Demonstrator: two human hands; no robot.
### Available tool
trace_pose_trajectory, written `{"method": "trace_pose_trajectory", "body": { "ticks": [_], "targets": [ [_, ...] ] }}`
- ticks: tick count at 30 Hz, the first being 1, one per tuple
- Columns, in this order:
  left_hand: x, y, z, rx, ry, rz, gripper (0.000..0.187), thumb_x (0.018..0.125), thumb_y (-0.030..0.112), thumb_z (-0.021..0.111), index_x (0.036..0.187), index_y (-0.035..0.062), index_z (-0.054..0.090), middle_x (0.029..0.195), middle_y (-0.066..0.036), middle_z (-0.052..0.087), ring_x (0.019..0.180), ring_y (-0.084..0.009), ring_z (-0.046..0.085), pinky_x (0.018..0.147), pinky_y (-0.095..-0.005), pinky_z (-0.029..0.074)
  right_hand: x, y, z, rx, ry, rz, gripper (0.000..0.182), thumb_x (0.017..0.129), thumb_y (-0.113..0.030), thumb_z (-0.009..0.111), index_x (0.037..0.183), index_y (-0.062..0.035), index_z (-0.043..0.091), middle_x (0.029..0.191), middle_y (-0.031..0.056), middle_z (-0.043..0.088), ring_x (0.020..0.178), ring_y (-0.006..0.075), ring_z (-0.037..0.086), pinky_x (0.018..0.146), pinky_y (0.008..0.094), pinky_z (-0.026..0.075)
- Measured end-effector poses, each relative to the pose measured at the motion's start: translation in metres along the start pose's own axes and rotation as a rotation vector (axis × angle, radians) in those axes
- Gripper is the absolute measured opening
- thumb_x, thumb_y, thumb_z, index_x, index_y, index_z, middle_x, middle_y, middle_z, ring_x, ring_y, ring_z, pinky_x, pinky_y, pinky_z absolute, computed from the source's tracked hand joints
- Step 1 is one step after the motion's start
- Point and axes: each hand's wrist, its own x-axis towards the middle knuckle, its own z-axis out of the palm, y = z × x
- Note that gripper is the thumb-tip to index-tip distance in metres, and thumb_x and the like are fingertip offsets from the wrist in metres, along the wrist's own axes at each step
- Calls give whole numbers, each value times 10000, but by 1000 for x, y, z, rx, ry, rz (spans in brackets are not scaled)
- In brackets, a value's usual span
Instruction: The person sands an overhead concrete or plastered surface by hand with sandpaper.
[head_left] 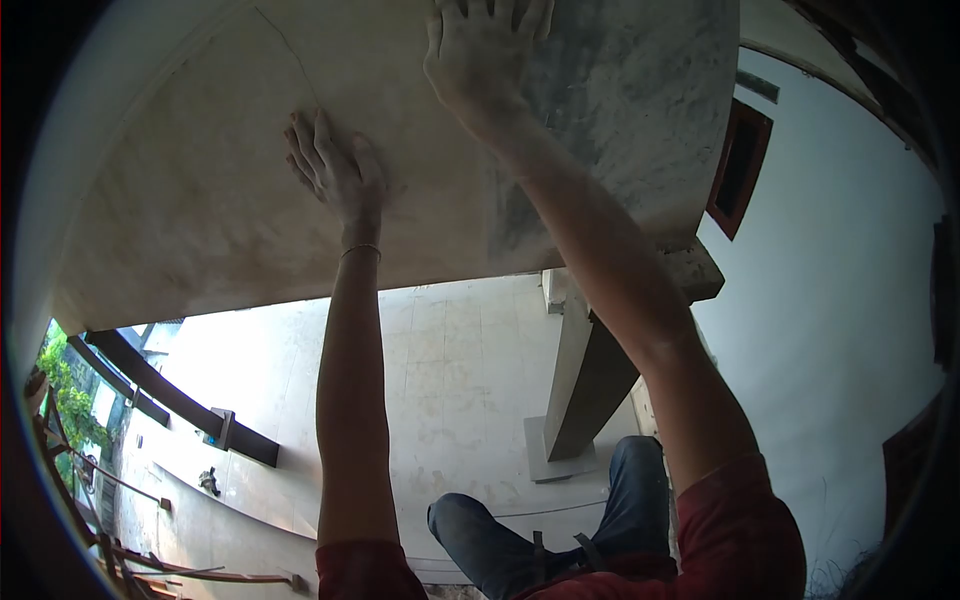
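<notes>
Both arms reach up to a broad plaster-like surface (230, 200) that fills the upper part of the head view, brownish on the left and darker grey on the right. My left hand (335, 165) lies against it with the fingers apart, near a thin crack line (290, 50). A thin band circles the left wrist. Further up and to the right, my right hand (485, 50) rests on the same surface, its fingers spread and their tips near the top edge of the view. Neither hand holds anything.
Below is a pale tiled floor (450, 350). A square pillar (580, 390) stands under the surface's right part. A dark curved beam (180, 395) and poles (230, 578) are at the left. On the right are a white wall (810, 300) and a red-framed opening (740, 168).
</notes>
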Motion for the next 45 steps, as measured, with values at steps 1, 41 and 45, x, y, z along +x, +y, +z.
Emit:
{"method": "trace_pose_trajectory", "body": {
  "ticks": [1, 41, 45],
  "targets": [
    [0, -1, 2, 5, 5, 4, 601, 981, 329, 558, 1518, 86, 437, 1651, -190, 317, 1559, -396, 206, 1254, -581, 124, -2, 2, -2, 12, -30, -18, 463, 985, -277, 570, 1436, -177, 594, 1535, 90, 480, 1441, 446, 356, 1174, 679, 228],
    [1, -6, 4, -9, 32, -3, 610, 980, 359, 554, 1521, 104, 433, 1650, -183, 320, 1557, -389, 214, 1251, -587, 131, -211, 2, -59, -20, -380, 87, 486, 1047, -256, 454, 1518, -152, 520, 1622, 207, 332, 1509, 552, 173, 1154, 778, 109],
    [-1, -2, 0, -14, 8, -13, 610, 979, 362, 555, 1516, 101, 435, 1649, -181, 321, 1557, -388, 215, 1250, -587, 136, -214, -8, -71, -161, -438, 90, 525, 1013, -262, 502, 1530, -170, 502, 1613, 197, 349, 1495, 536, 210, 1165, 759, 134]
  ]
}}
